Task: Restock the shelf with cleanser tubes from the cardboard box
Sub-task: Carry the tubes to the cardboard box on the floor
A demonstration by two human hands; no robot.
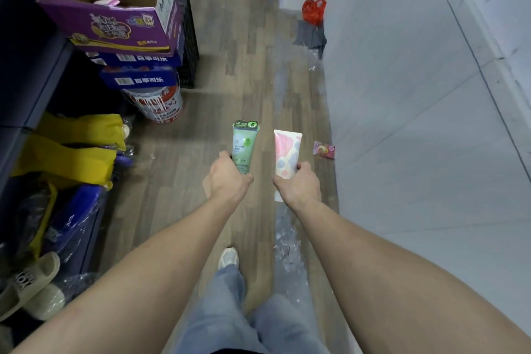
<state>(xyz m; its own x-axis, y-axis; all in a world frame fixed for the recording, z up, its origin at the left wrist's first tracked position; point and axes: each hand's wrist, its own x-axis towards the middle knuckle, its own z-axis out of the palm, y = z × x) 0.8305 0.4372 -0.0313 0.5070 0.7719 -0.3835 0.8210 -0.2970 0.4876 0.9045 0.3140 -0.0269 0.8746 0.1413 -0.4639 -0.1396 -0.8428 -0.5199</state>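
Lower end of green tube (244, 146) hidden inside left hand (227, 178) | white cap of pink tube (286, 152) mostly behind right hand (298, 185) | purple box (115, 6) contents unreadable, upper left | small packet (324, 149) print blurred | slippers (26, 282) cut by left edge

Even, cool indoor light fills the aisle, brightest on the pale wall (431, 123), which shows no hard glare; left of that wall the dark shelving (26, 66) sinks into shadow; shadows on the wood floor (230, 66) are soft and faint; wide-angle distortion bows the wall's lines and stretches the forearms at the bottom; slight blur softens the edges.
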